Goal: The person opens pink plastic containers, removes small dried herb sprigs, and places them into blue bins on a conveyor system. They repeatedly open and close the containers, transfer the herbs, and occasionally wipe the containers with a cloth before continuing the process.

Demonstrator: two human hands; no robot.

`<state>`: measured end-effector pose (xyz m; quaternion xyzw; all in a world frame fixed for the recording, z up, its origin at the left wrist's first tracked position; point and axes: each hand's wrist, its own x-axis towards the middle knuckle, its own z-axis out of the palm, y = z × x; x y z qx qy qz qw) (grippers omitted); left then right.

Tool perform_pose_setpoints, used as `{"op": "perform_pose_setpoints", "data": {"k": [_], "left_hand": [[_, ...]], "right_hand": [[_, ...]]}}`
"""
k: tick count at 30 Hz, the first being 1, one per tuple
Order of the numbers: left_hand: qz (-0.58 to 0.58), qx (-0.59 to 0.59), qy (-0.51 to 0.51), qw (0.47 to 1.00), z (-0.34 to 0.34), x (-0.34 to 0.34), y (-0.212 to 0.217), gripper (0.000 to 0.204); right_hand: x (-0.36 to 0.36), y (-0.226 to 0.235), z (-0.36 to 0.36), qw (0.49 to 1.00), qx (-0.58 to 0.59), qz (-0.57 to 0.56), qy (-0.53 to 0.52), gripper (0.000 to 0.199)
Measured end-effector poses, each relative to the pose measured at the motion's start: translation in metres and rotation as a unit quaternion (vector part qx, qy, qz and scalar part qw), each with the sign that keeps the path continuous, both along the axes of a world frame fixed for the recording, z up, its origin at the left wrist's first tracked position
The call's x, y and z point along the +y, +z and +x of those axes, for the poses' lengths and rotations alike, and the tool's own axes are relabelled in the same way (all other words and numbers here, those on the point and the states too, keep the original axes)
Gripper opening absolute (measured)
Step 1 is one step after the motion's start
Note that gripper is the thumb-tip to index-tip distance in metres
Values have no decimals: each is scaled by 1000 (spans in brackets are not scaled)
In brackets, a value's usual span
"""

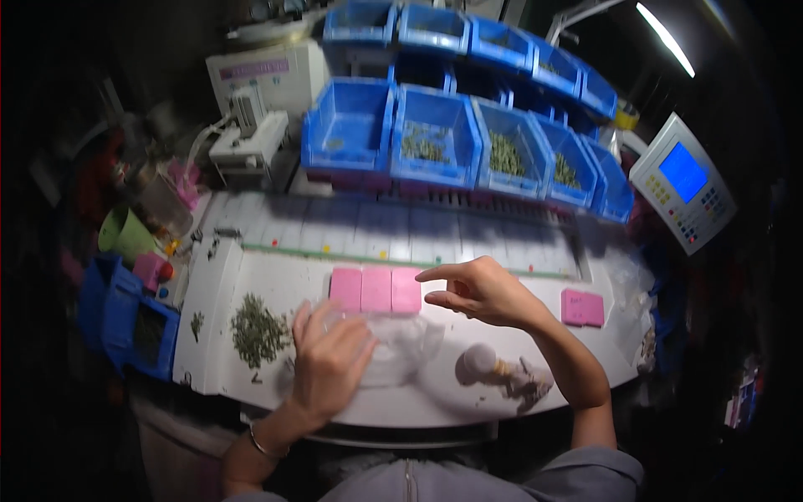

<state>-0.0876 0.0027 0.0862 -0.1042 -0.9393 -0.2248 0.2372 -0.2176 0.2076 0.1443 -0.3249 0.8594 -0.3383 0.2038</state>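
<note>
White curved worktop carries all items. Behind it, two tiers of blue plastic bins: nine countable, several holding small green parts; the far end of the upper row is cut off by distortion.

Grey control panel with a blue screen: one, at the right, clear of the worktop.

Clear crumpled plastic bag: one, lying at the worktop's front centre.

Left hand: palm down, fingers spread and lightly curled, resting on the left part of the bag. Grip wide, not closed round anything; whether it pinches the film cannot be told.

Right hand: hovering above the bag's right edge, index finger extended toward the pink blocks, thumb beneath it, remaining fingers folded. Grip mostly closed; nothing visible in it.

Pile of small green parts: one, left of the left hand, apart from it.

Flat pink rectangular blocks: three, side by side and touching, just behind the bag.

Pink pad: one, well to the right.
</note>
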Motion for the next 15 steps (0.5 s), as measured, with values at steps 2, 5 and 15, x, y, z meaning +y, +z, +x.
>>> {"op": "perform_pose_setpoints", "data": {"k": [2,5,15], "left_hand": [[20,15,-18,1000,3,0,5,12],[82,41,-45,995,1,2,8,12],[171,102,-36,979,40,-1,0,4]], "right_hand": [[-18,17,-30,991,124,-44,14,26],[-62,39,-89,977,154,-144,-28,20],[-236,57,-291,765,-141,-521,-351,24]]}}
